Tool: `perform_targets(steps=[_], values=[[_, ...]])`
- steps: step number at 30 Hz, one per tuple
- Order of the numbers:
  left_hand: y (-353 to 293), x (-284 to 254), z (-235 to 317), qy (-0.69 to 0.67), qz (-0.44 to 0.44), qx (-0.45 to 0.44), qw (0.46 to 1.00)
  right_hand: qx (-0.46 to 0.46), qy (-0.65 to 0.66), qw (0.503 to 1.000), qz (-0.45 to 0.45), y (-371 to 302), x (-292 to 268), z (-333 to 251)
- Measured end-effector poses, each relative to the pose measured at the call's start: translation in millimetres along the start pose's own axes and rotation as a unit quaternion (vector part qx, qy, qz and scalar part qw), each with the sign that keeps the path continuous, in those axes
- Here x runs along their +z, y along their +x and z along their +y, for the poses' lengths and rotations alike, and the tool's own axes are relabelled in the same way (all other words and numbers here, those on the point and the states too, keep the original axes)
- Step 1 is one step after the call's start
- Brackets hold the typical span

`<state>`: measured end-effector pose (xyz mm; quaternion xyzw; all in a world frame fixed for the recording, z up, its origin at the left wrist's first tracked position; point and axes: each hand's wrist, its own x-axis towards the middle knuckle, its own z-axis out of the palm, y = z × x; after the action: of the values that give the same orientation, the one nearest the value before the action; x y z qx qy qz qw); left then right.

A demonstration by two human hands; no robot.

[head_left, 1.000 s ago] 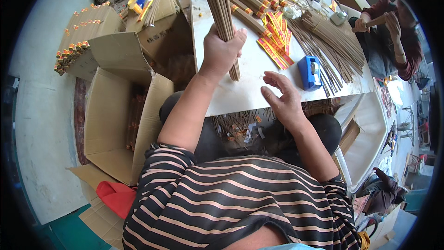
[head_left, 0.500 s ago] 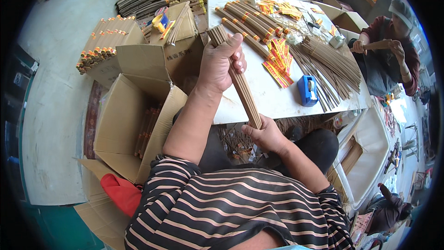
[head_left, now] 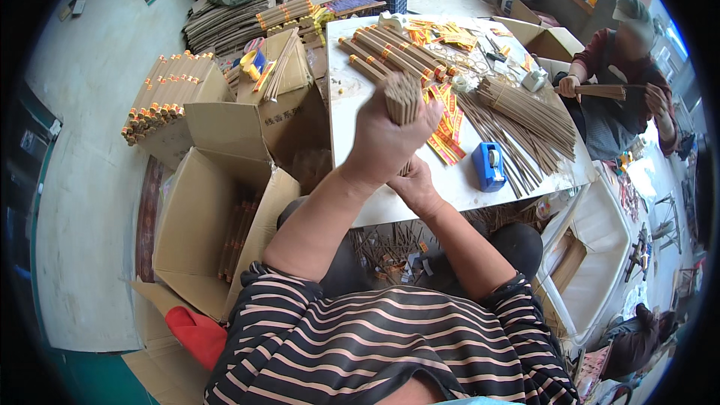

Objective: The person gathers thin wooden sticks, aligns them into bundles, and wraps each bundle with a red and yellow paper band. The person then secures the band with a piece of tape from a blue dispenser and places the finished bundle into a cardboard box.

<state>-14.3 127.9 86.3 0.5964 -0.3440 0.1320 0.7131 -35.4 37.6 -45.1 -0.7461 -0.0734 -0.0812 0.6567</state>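
A bundle of brown incense sticks (head_left: 403,97) stands nearly upright in front of me, its cut ends facing up. My left hand (head_left: 375,142) is wrapped round its upper part, thumb on the right side. Lower down, my right hand (head_left: 417,186) is closed round the bundle's bottom part, partly hidden behind the left wrist. On the white table (head_left: 360,191) beyond lie red and yellow paper labels (head_left: 450,135), a blue tape dispenser (head_left: 489,166) and a fanned heap of loose incense sticks (head_left: 525,112). Wrapped incense bundles (head_left: 397,49) lie farther back.
An open cardboard box (head_left: 214,217) with wrapped bundles inside stands at my left. Behind it, more wrapped bundles (head_left: 165,94) are stacked on a box. A co-worker (head_left: 622,67) at the right holds brown sticks. A white bin (head_left: 592,255) stands right of my knee.
The bundle has swung from leaning left to nearly upright, its top ends turned toward me. My left hand has moved right and down; my right hand has risen slightly toward it.
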Motion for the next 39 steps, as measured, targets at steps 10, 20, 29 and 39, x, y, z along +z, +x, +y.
perform_targets(steps=[10,20,29,39], values=[[-1.6,11.6,-29.8,0.016,0.05,-0.112,0.992,-0.058,0.012,0.998,0.023,17.8,-4.0,-4.1],[5.7,1.8,-36.8,-0.014,0.086,-0.087,0.992,-0.01,-0.027,1.0,-0.005,28.6,1.6,0.8],[7.1,-38.4,4.9,-0.401,-0.045,-0.207,0.891,0.205,0.197,0.926,-0.251,-21.4,-13.9,-91.2],[-30.5,-27.7,3.9,-0.327,0.093,-0.22,0.914,0.061,-0.078,0.993,-0.061,-45.9,7.5,-73.1]])
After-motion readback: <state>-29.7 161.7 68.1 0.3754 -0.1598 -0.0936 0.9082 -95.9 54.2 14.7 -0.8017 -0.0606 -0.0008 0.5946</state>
